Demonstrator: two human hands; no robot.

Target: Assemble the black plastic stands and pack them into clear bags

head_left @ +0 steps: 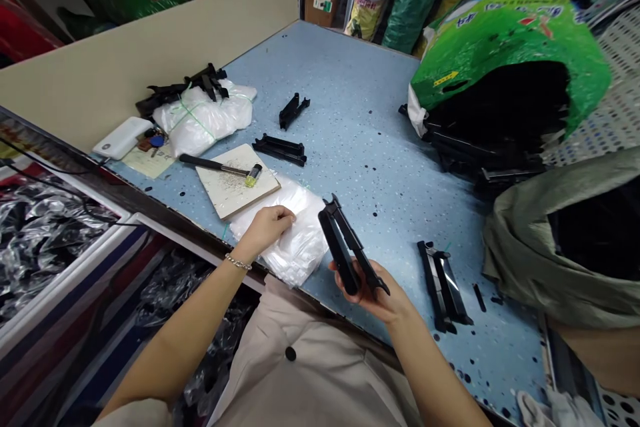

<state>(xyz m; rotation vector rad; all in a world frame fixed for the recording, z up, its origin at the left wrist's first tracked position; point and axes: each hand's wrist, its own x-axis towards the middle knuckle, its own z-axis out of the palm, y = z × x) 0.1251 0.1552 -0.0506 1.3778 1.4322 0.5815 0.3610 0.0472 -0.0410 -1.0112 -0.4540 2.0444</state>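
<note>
Frame (339, 251) of black plastic rested in right hand (383, 303), fingers curled around nearer end, close to table (350, 113) edge. Left hand (265, 230) lay over clear bags (297, 259), thumb and fingertips drawn together; whether they pinched plastic could not be told. Hammer (215, 165) lay on board (235, 195) alongside.

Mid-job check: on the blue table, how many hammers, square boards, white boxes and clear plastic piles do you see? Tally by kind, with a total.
Hammer: 1
Square board: 1
White box: 1
Clear plastic piles: 2 (near pile by the left hand, far pile)
Total: 5
</note>
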